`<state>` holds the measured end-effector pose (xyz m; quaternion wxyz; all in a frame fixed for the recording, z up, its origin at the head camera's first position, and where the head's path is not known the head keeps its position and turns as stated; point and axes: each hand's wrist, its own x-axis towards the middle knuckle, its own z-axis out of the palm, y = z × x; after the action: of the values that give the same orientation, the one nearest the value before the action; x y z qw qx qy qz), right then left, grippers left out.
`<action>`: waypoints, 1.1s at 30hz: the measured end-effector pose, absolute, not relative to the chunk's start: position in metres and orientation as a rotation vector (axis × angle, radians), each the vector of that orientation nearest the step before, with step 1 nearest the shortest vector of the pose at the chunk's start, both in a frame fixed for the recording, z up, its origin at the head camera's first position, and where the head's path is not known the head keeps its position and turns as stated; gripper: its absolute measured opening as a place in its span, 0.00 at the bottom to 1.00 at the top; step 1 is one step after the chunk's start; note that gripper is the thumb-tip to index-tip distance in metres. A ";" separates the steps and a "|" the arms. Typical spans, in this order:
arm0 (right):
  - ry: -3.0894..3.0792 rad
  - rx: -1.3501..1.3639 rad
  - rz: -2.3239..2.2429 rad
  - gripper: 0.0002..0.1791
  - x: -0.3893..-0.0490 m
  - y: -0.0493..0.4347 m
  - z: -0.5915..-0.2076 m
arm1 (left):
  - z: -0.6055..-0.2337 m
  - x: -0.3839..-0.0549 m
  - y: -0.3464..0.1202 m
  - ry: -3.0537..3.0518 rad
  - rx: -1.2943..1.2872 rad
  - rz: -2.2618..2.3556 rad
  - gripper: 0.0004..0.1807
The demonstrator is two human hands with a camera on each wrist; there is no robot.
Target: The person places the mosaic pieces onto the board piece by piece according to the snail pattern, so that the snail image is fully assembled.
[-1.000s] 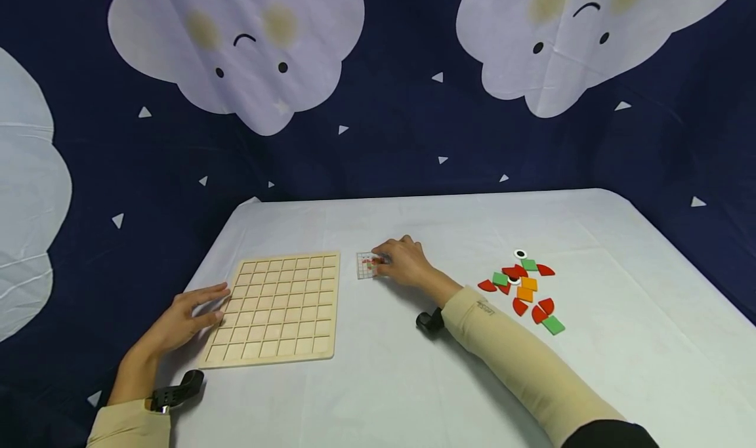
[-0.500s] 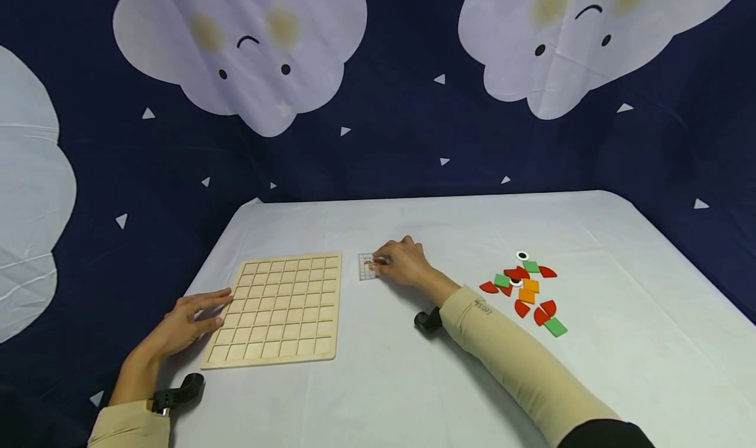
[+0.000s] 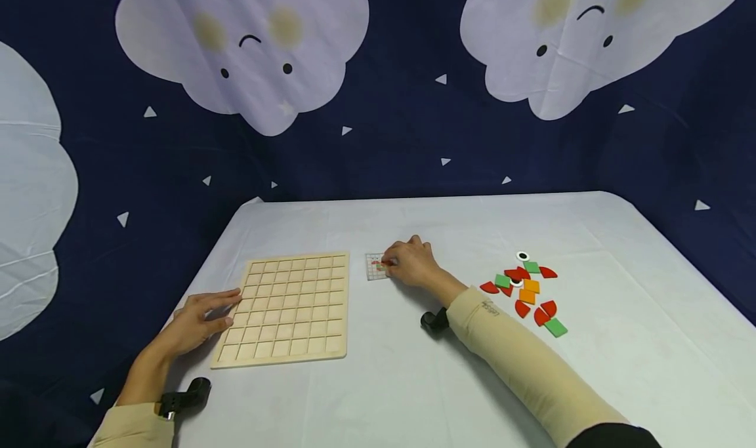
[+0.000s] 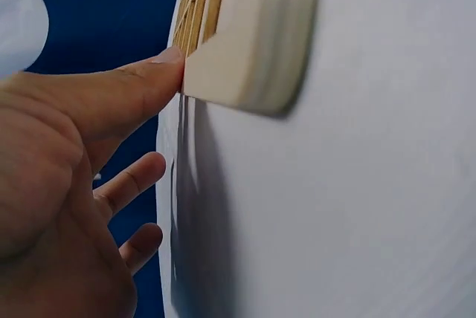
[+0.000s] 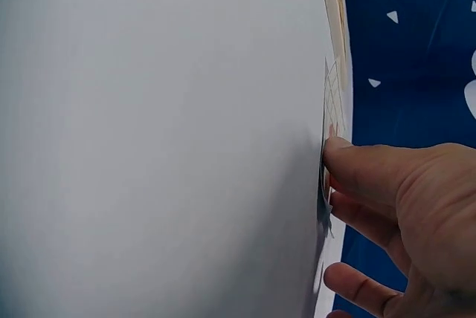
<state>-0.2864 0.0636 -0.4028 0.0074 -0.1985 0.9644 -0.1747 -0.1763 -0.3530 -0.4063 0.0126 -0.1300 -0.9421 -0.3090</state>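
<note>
A square wooden grid board (image 3: 286, 309) lies flat at the left of the white table. My left hand (image 3: 197, 320) touches its left edge with thumb and fingers stretched out. In the left wrist view, the thumb tip of that hand (image 4: 82, 132) meets the rim of the board (image 4: 256, 43). To the right of the board is a small gridded picture card (image 3: 375, 267), partly covered by my right hand (image 3: 413, 263). The right wrist view has this hand (image 5: 424, 199) pinching the card (image 5: 332, 99) by its near part, with the card slightly bent.
On the right lie several loose flat pieces: red quarter-circles (image 3: 548, 273), green squares (image 3: 555, 328), orange squares (image 3: 527, 296) and round black-and-white eye pieces (image 3: 522, 256). A dark blue cloth with clouds (image 3: 401, 159) hangs behind the table (image 3: 384, 395).
The board and my left hand have shifted a little to the right. My right hand and the card have moved slightly right too. The loose pieces have stayed put.
</note>
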 end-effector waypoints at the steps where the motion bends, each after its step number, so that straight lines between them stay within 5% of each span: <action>1: 3.017 -0.621 -0.545 0.15 -0.286 0.066 -0.403 | -0.407 -0.176 -0.350 -2.930 -0.414 -0.948 0.25; 33: 3.042 -0.486 -0.605 0.17 -0.279 0.169 -0.400 | -0.414 -0.177 -0.226 -2.915 -0.347 -0.952 0.24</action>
<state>-0.2788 0.1695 -0.4000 0.0009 -0.1547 0.9690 -0.1928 -0.1768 -0.2260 -0.4136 0.0277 -0.1125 -0.9442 -0.3083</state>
